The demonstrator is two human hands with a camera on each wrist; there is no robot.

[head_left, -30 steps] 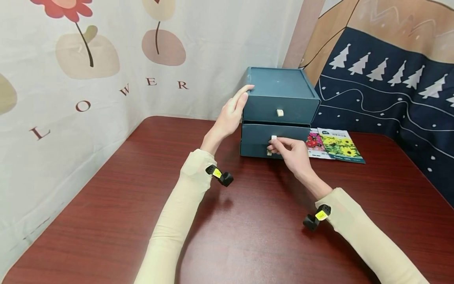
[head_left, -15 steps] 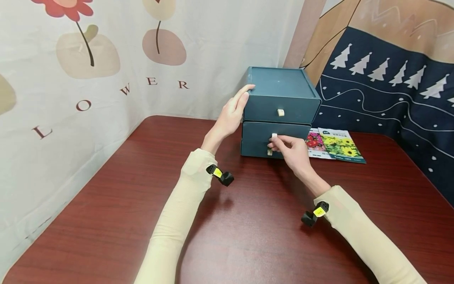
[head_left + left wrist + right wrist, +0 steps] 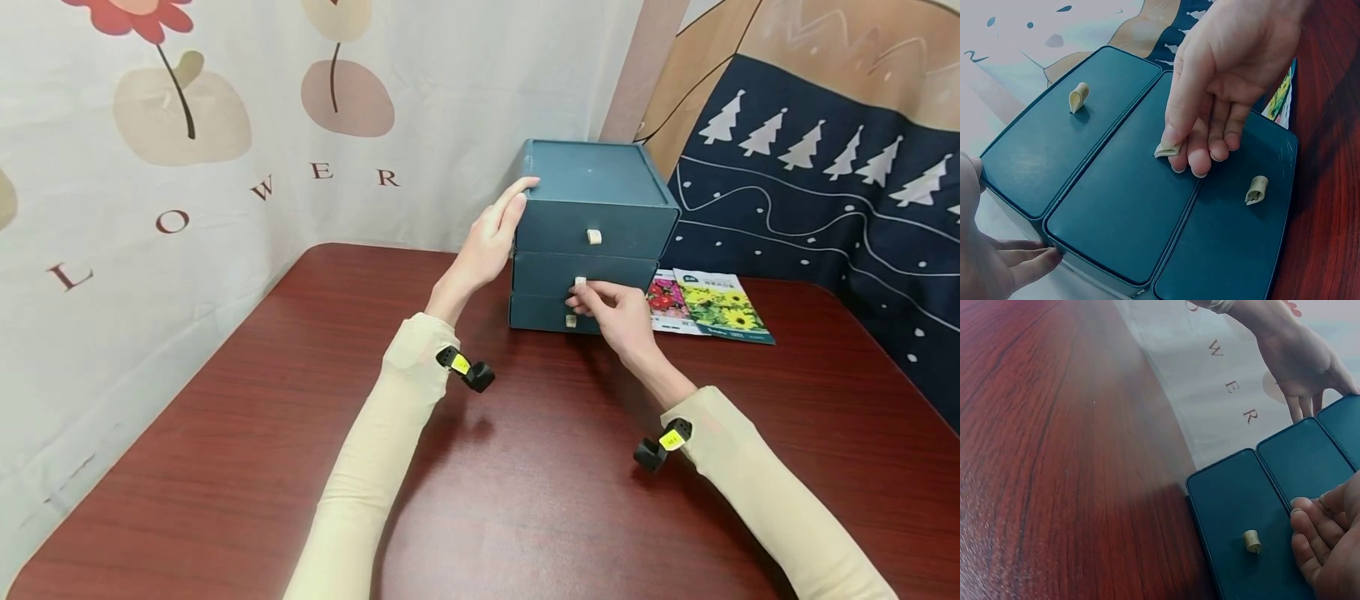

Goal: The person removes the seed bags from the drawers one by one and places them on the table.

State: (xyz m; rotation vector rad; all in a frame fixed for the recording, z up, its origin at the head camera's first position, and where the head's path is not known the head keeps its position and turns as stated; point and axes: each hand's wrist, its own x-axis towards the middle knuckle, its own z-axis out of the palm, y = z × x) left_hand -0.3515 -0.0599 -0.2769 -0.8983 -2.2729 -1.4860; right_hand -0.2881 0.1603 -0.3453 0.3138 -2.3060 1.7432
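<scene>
A dark teal cabinet (image 3: 603,173) with three stacked drawers stands toward the back of the table. My left hand (image 3: 483,243) lies along its left side, fingers fairly straight, a fingertip over the top edge. With thumb and fingers, my right hand (image 3: 628,325) pinches the cream pull tab (image 3: 1167,150) of the middle drawer (image 3: 540,273). That drawer's front sits level with the top drawer (image 3: 553,227) and the bottom drawer (image 3: 538,312). Both neighbours carry a similar tab, the top tab (image 3: 1079,97) and the bottom tab (image 3: 1257,190). The drawers' insides are hidden.
Two flower-printed packets lie right of the cabinet: one with yellow flowers (image 3: 723,307), one with red and pink flowers (image 3: 666,298), partly covered. A white printed curtain (image 3: 450,83) hangs behind, a navy tree-patterned cloth (image 3: 810,208) at the right. The table (image 3: 525,467) is reddish-brown wood.
The middle drawer, which stood slightly out with a dark gap above it, has slid back in under my right hand. My left hand has stayed at the cabinet's side.
</scene>
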